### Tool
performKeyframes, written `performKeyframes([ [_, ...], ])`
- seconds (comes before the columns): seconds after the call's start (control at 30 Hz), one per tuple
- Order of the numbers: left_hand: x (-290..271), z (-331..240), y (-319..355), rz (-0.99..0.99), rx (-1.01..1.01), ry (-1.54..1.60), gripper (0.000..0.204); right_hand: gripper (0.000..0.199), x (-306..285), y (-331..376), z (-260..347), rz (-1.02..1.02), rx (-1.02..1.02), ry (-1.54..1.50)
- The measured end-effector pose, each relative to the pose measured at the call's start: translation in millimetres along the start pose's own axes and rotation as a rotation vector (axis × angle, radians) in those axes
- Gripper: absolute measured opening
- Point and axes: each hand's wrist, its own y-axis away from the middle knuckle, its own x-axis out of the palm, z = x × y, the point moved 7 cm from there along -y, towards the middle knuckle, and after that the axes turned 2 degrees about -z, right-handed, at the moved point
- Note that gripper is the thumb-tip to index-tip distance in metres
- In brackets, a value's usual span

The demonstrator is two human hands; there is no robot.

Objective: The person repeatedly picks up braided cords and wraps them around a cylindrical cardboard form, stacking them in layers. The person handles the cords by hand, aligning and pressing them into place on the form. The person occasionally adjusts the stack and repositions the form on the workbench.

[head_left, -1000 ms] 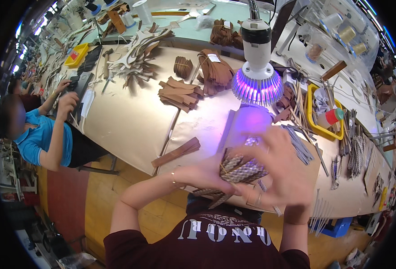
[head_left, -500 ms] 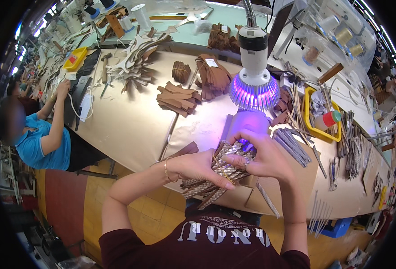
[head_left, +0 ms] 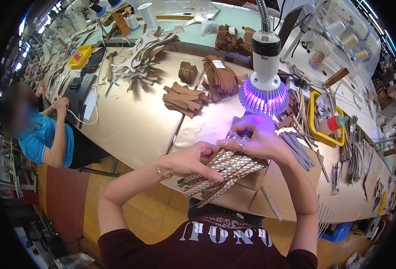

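Note:
A bundle of braided straps (head_left: pixel 247 165), beige and brown, lies slantwise between my hands above the near table edge. A thin yellow rubber band (head_left: pixel 229 162) runs around its middle. My left hand (head_left: pixel 192 160) grips the bundle's left side, thumb lying across the top. At the far end, my right hand (head_left: pixel 261 138) is closed over the straps with thumb and fingers pinched near the band; its fingertips are partly hidden. A single braided strap (head_left: pixel 270 202) hangs over the table's front edge, right of the bundle.
A lamp (head_left: pixel 264 92) glowing purple hangs just beyond my right hand. Brown strip bundles (head_left: pixel 184 99) lie farther left, grey braided strips (head_left: pixel 298 150) to the right. A yellow tray (head_left: pixel 313 117) holds a bottle. At far left, a person in blue (head_left: pixel 45 136) works at the table.
The bundle has turned flatter, showing more of its braided top and the band. My right hand has shifted up and its fingers have drawn together; my left hand has moved slightly left.

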Motion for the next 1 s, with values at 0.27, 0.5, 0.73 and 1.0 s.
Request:
performKeyframes([
  [0.27, -29, 6, 11, -0.03, 0.051, 0.04, 0.079, 0.046, 26, -26, 4, 0.14, 0.189, -0.125],
  [0.5, -93, -6, 16, -0.13, -0.226, -0.49, 0.06, 0.049, 40, -58, -3, -0.022, 0.044, -0.22],
  [0.73, -196, 6, 32, -0.159, -0.344, -0.747, 0.06, 0.04, -10, 47, -10, -0.181, -0.052, -0.078],
  [1.0, -217, -8, 55, -0.446, -0.187, -1.028, 0.086, 0.039, -12, 199, -127, -0.357, 0.571, -0.162],
])
